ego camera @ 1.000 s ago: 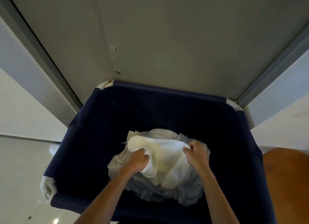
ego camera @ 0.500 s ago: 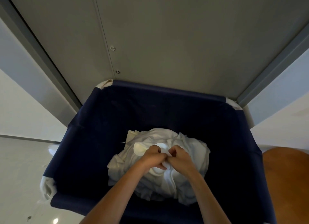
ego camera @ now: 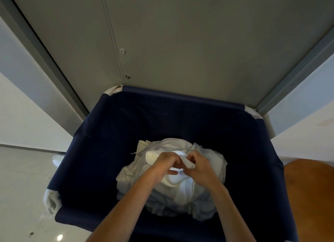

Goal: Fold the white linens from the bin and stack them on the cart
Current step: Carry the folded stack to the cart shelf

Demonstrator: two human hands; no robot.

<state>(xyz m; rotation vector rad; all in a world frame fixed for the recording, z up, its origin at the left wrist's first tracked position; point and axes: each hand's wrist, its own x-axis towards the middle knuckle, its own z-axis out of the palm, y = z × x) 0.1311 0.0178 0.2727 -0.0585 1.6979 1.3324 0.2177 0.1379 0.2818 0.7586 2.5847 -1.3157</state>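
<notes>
Reaching into navy bin [ego camera: 112, 133] | left hand [ego camera: 167, 163], right hand [ego camera: 199, 166] together, both pinching top linen [ego camera: 187, 163] | pile [ego camera: 162, 191] beneath, apparently unfolded

A single head-worn wide-angle camera looks steeply down and forward from close above the navy bin [ego camera: 112, 151], which fills the lower centre of the frame. Grey wall panels [ego camera: 180, 33] stretch across the top; forearms enter from the bottom edge.
</notes>
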